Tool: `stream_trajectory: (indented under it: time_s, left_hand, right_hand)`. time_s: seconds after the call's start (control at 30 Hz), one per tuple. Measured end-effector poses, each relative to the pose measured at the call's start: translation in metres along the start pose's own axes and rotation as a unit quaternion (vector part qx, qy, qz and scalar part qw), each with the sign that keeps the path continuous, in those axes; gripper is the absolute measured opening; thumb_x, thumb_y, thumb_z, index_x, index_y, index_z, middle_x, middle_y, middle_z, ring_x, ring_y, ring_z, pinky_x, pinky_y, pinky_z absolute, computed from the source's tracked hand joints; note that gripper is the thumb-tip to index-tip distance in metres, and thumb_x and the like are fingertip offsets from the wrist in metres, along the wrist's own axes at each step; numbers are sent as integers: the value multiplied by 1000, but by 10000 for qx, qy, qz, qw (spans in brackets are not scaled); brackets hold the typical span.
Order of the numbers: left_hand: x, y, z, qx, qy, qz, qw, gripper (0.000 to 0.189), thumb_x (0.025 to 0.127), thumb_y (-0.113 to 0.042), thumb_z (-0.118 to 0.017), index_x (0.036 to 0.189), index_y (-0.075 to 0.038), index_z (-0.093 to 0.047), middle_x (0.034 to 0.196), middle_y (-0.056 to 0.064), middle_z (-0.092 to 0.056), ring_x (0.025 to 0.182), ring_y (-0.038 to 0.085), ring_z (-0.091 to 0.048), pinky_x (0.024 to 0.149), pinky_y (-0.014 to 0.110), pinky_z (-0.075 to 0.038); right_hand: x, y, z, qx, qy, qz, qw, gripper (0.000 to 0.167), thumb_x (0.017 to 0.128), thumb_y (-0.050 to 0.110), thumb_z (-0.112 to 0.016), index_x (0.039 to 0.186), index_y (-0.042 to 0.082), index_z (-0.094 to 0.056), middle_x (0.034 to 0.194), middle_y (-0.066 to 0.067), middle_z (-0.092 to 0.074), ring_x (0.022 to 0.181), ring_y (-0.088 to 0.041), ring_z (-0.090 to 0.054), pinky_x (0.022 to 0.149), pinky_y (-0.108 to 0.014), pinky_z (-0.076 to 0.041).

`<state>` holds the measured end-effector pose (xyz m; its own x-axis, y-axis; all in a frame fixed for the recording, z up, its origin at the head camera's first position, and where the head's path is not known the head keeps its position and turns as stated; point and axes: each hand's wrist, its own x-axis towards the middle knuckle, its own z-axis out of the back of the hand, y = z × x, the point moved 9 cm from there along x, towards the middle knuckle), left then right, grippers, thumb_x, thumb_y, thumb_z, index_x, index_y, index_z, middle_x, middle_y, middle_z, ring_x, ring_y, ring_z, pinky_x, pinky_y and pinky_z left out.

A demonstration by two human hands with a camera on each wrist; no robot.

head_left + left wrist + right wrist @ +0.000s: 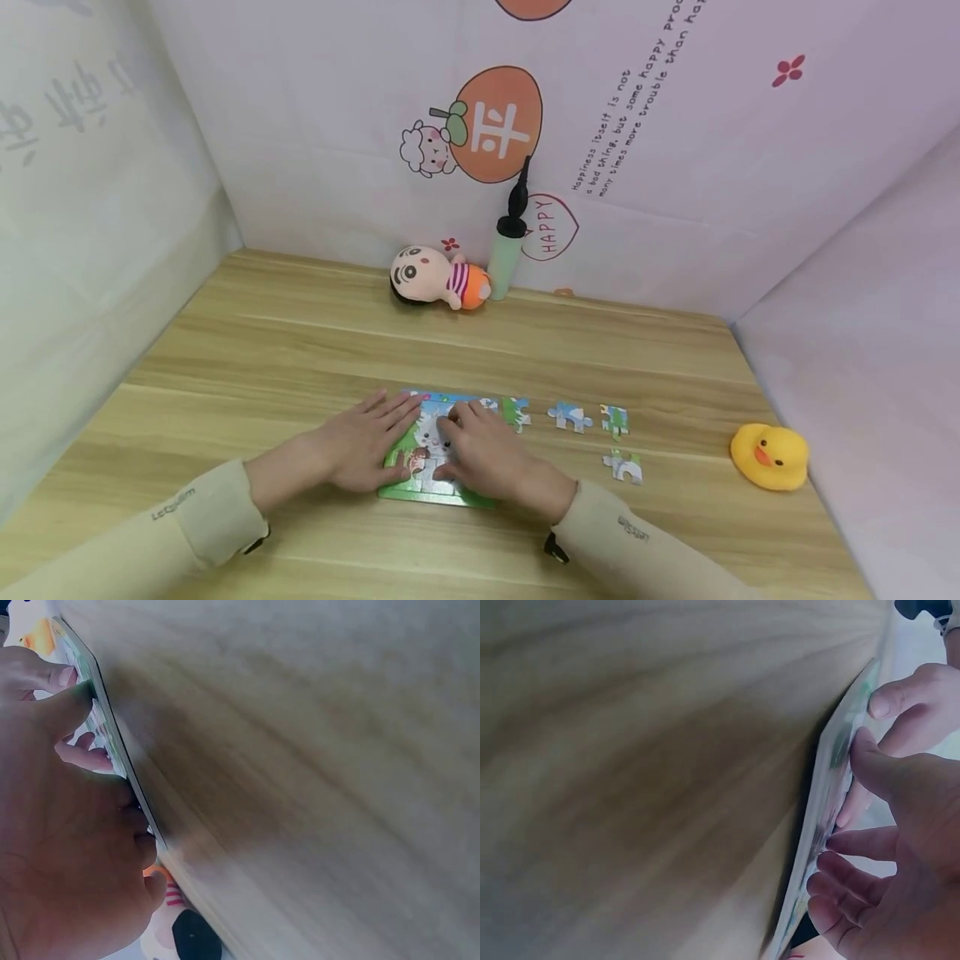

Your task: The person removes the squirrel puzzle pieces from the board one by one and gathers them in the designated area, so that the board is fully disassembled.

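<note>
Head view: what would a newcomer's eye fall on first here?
Probably the bright yellow duck, alone near the right edge of the wooden table. Next come the two hands at the colourful jigsaw puzzle near the middle: the left hand rests on its left side, the right hand touches it farther right, with loose pieces beyond. At the back, a doll in a striped top lies beside a pale green cylinder.
</note>
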<state>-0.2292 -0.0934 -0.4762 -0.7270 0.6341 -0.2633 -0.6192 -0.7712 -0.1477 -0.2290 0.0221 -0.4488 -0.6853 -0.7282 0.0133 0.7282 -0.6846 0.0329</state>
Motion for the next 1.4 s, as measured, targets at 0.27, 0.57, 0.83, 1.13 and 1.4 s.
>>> stream_trajectory:
  time_s: [0.27, 0.57, 0.83, 1.13, 1.4]
  left_hand:
    - [-1, 0, 0, 65, -10, -5, 10000, 85, 104, -58, -47, 165, -3, -24, 177, 11, -15, 165, 32, -16, 136, 52, -17]
    - [-1, -1, 1, 134, -5, 13, 9999, 85, 104, -58, -48, 164, -2, -26, 177, 12, -16, 165, 32, -18, 135, 51, -21]
    - [0, -4, 3, 243, 2, 36, 9997, 82, 104, -55, -46, 164, -2, -26, 177, 10, -17, 164, 31, -20, 135, 51, -21]
    - [-1, -5, 4, 322, 85, 162, 9993, 82, 104, -55, -46, 164, -4, -27, 177, 9, -17, 165, 28, -20, 135, 50, -20]
    - [-1, -6, 6, 346, 145, 194, 9991, 83, 103, -56, -47, 164, -3, -28, 177, 10, -17, 165, 28, -20, 135, 50, -20]
  right_hand:
    - [3, -4, -5, 167, 60, -186, 9997, 73, 87, 53, -78, 137, 2, -65, 125, -9, -65, 109, -20, -59, 91, -32, -56]
    - [6, -11, -9, 474, 205, -494, 9974, 73, 84, 55, -80, 133, 2, -65, 120, -7, -62, 103, -18, -56, 90, -33, -55]
    - [6, -13, -10, 525, 271, -594, 9965, 74, 84, 56, -79, 133, 4, -62, 124, -7, -62, 109, -20, -58, 94, -36, -56]
    - [6, -13, -10, 552, 265, -616, 9962, 73, 84, 57, -79, 133, 6, -61, 122, -6, -61, 109, -19, -57, 94, -36, -56]
    - [6, -13, -11, 552, 297, -625, 9961, 74, 84, 58, -79, 133, 7, -57, 119, -6, -61, 109, -20, -57, 95, -37, -55]
